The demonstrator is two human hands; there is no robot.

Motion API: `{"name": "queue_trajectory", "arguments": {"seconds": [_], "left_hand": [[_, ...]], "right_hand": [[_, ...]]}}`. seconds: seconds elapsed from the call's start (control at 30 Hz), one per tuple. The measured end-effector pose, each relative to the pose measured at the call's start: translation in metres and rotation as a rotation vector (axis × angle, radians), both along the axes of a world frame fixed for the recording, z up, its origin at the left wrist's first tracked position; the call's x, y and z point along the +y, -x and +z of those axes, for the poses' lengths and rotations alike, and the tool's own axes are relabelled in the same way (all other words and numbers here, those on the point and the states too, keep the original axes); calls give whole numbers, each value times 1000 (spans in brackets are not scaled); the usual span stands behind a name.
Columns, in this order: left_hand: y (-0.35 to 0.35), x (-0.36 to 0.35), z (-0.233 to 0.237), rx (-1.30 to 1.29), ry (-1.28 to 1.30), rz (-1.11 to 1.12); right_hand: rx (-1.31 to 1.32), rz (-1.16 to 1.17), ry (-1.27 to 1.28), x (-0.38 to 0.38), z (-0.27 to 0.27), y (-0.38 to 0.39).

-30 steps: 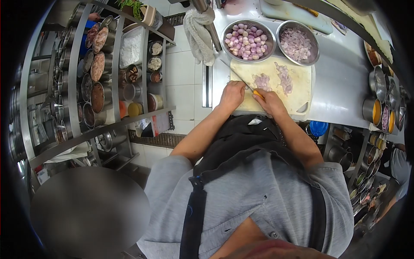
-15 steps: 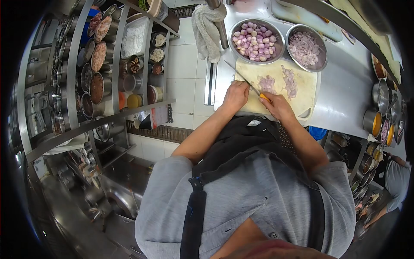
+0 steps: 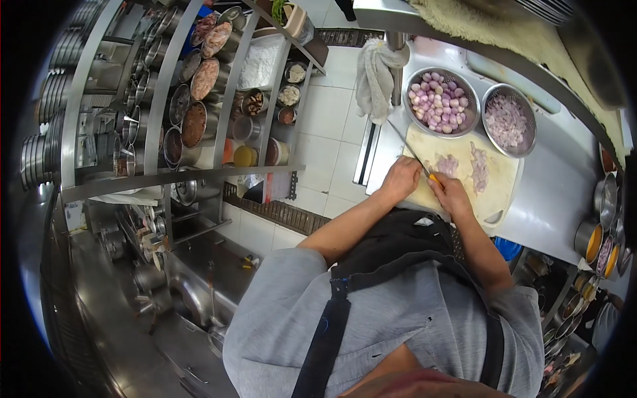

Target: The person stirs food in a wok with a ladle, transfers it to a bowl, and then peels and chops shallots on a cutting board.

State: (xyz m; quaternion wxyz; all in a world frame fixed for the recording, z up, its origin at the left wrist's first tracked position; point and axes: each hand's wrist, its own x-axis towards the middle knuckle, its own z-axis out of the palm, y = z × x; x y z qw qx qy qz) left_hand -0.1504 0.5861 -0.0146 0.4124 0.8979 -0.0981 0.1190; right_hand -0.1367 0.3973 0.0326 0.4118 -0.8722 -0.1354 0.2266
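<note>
Steel counter (image 3: 556,182) bears a cutting board (image 3: 502,178); right hand (image 3: 452,194) fingers clamp knife (image 3: 407,146), left hand (image 3: 400,179) fingers unreadable.

1. What is pressed down by the left hand (image 3: 400,179) is hidden under its curled fingers, so it cannot be named.
2. The handle of the knife (image 3: 407,147) is almost all covered by the closed right hand (image 3: 452,194). Only a small yellow bit is seen.
3. The near edge of the cutting board (image 3: 507,179) is hidden behind both hands and the dark apron (image 3: 391,245).
4. The pots (image 3: 605,199) on the right are cut off by the dark round edge of the picture.
5. The food in the tubs (image 3: 204,78) on the shelves is too small to be told.
6. The things low down by the floor are dim and cannot be made out.
</note>
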Motion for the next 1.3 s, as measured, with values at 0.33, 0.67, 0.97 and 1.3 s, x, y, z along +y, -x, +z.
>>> {"name": "queue_trajectory", "arguments": {"seconds": [0.33, 0.67, 0.97, 1.3], "left_hand": [[0, -2, 0, 37, -11, 7], [0, -3, 25, 41, -81, -48], [-9, -28, 60, -48, -357, -642], [-19, 3, 33, -66, -350, -428]], "right_hand": [[-172, -15, -79, 2, -20, 4], [-132, -69, -4, -17, 5, 6], [-324, 1, 233, -58, 38, 18], [-494, -60, 557, -208, 61, 100]]}}
